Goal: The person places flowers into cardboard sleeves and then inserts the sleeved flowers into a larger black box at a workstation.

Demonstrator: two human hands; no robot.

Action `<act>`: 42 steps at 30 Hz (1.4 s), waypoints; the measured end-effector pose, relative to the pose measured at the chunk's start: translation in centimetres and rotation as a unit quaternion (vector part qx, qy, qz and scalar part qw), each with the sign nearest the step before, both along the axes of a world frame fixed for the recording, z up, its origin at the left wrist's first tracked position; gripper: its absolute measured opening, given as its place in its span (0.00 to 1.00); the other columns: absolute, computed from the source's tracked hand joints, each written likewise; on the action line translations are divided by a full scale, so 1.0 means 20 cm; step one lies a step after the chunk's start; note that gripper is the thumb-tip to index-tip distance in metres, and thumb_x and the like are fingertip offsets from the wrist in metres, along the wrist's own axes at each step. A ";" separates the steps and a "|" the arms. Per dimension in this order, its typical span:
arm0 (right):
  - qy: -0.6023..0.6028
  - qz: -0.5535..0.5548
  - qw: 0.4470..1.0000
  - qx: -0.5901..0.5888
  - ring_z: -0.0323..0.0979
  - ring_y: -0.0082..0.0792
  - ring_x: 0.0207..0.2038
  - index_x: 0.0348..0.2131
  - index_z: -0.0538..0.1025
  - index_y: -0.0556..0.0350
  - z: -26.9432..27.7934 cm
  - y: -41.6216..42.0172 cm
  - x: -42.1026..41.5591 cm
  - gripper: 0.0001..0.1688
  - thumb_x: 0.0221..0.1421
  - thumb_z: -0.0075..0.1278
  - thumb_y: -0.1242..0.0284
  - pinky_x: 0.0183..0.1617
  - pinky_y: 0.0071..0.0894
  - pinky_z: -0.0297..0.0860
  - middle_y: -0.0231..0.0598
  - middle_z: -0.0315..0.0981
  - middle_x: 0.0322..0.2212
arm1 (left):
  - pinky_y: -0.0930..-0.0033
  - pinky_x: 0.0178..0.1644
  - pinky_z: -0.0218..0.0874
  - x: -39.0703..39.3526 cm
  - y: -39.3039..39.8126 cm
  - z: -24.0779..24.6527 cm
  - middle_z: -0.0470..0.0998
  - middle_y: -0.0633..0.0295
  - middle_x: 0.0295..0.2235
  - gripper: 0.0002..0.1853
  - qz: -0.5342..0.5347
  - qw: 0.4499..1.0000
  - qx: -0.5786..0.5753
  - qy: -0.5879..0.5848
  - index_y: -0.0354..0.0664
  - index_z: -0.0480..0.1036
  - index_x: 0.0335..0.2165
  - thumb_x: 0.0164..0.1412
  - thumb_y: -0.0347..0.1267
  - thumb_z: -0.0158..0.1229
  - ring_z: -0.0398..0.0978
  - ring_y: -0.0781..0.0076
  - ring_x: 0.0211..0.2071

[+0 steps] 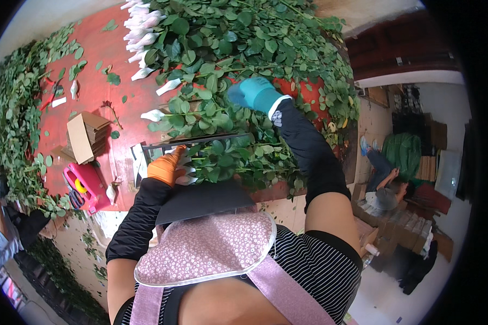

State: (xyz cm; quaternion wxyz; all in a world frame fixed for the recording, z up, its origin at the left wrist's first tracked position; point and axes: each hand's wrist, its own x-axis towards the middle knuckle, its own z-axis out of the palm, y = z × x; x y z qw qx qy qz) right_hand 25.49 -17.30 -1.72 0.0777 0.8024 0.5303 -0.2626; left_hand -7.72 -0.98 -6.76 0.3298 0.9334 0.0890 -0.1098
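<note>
My left hand [162, 168], in an orange glove, is at the left end of a low black-edged frame [211, 140]. Its fingers touch sleeved rose heads [186, 179] inside the frame; their grip is hidden. Leafy stems [232, 158] run from these heads to the right. A dark flat board [205, 201] lies between the frame and my body. Over the foliage beyond the frame, my right hand [256, 95] wears a teal glove, its fingers curled and partly hidden. Two single roses in white net sleeves, one nearer [152, 115] and one farther [168, 86], lie left of it.
A big heap of leafy rose stems [248, 36] covers the far side of the red table [93, 48]. Cardboard pieces [87, 138], a pink tape dispenser [87, 187], scissors [76, 199] and red-handled pruners [51, 95] lie left. People sit or work at both sides.
</note>
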 end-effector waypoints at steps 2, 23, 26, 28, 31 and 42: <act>-0.025 -0.103 0.978 0.177 0.74 0.46 0.38 0.44 0.74 0.49 0.02 0.08 0.05 0.18 0.55 0.46 0.63 0.42 0.43 0.69 0.47 0.74 0.35 | 0.54 0.38 0.64 0.02 0.00 0.01 0.75 0.49 0.33 0.37 0.002 0.999 0.020 0.026 0.53 0.58 0.56 0.47 0.34 0.62 0.74 0.48 0.35; -0.106 -0.016 0.906 0.409 0.71 0.41 0.26 0.40 0.74 0.62 0.73 -0.20 -0.15 0.16 0.48 0.50 0.79 0.30 0.34 0.67 0.47 0.69 0.26 | 0.56 0.38 0.65 0.03 -0.02 0.03 0.76 0.51 0.35 0.40 -0.003 0.999 0.011 0.037 0.48 0.56 0.57 0.45 0.31 0.62 0.74 0.51 0.36; -0.082 0.066 0.909 0.402 0.67 0.45 0.21 0.35 0.75 0.54 0.82 -0.19 -0.41 0.14 0.43 0.54 0.77 0.23 0.39 0.62 0.43 0.71 0.24 | 0.56 0.40 0.64 -0.03 0.02 -0.07 0.75 0.51 0.35 0.40 0.016 0.999 -0.014 0.027 0.49 0.55 0.58 0.46 0.33 0.62 0.73 0.49 0.37; -0.053 0.072 0.925 0.370 0.68 0.45 0.20 0.38 0.74 0.54 0.84 -0.22 -0.59 0.18 0.42 0.56 0.76 0.23 0.39 0.63 0.40 0.71 0.22 | 0.56 0.39 0.63 -0.07 0.00 -0.05 0.75 0.52 0.34 0.38 0.075 0.987 -0.139 0.042 0.50 0.57 0.58 0.48 0.37 0.62 0.73 0.51 0.35; -0.014 0.138 0.921 0.365 0.69 0.44 0.21 0.38 0.75 0.52 0.69 -0.27 -0.74 0.17 0.43 0.56 0.72 0.24 0.41 0.65 0.39 0.71 0.22 | 0.58 0.38 0.65 -0.10 -0.02 -0.07 0.76 0.53 0.35 0.32 0.163 0.915 -0.369 0.029 0.48 0.63 0.53 0.48 0.37 0.62 0.74 0.55 0.36; 0.019 -0.115 0.983 0.143 0.71 0.52 0.29 0.29 0.73 0.51 -0.48 -0.78 -0.38 0.08 0.42 0.51 0.73 0.32 0.47 0.67 0.45 0.72 0.27 | 0.58 0.45 0.63 -0.03 -0.02 -0.06 0.75 0.47 0.39 0.34 0.082 0.987 -0.123 0.066 0.55 0.63 0.54 0.46 0.35 0.63 0.73 0.50 0.41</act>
